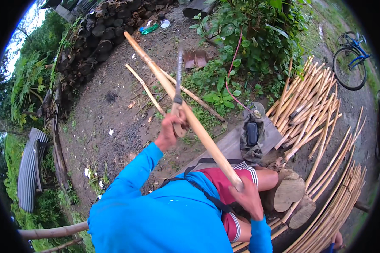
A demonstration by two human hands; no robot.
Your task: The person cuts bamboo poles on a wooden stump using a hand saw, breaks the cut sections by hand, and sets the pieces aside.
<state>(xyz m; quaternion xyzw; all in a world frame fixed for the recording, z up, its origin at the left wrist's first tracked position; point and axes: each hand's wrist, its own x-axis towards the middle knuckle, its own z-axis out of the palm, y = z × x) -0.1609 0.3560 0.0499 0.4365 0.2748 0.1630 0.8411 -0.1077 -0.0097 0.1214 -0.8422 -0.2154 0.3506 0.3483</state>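
My left hand point(169, 130) is closed around the wooden handle of a machete point(180, 74). Its long narrow blade points up and away, blurred and seen nearly edge-on, just past the pole. A long bamboo pole point(207, 137) slants from my lap to the far left, passing right beside the machete handle. My right hand point(248, 197) is wrapped around the pole's near end, over my red shorts. Whether my left fingers also touch the pole, I cannot tell.
Thin bamboo pieces point(145, 88) lie on the dirt ahead. At right are a heap of cut bamboo point(312, 105), long bundled poles point(340, 211) and log stumps point(289, 192). A board point(272, 130) carries a cap point(255, 111) and dark device point(252, 134). A bicycle point(351, 63) stands beyond.
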